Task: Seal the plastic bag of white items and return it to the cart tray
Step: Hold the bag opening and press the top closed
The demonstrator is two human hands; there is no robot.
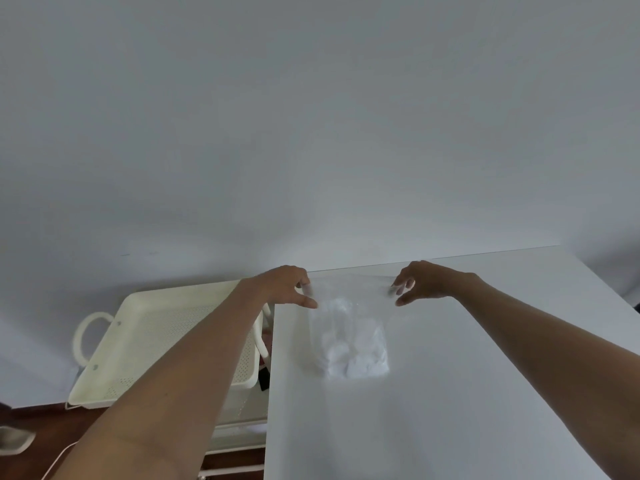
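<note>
you've got the plastic bag (349,327) lying flat on the white surface (450,393), mouth end pointing away from you toward the far edge, white items (353,351) slumped at the near end. good layout: contents sit well clear of the mouth, so nothing blocks the seal strip, and the surface gives you something to press against.

your left hand (282,285) is at the left corner of the mouth, thumb and fingers (306,284) nipped together on the plastic, looks like a pinch on the bag edge. your right hand (427,282) is at the right corner, thumb and fingers (401,289) curled close w/ a small gap showing; they look to be on the edge too, but the film's too clear and blurred there to tell if that pinch is fully closed. one hand per corner keeps the mouth stretched taut so the two lips line up. can't tell whether the strip is closed yet.

my read: you're at the sealing step, nothing returned yet. next prob means running a pinch along the strip from one corner to the other w/ the other hand anchoring.

the cart tray (156,341) sits just left of the surface, lower down, under your left forearm, a short carry once sealed. risk: thin film slips or the lips misalign, so a seal that looks shut may not be.
</note>
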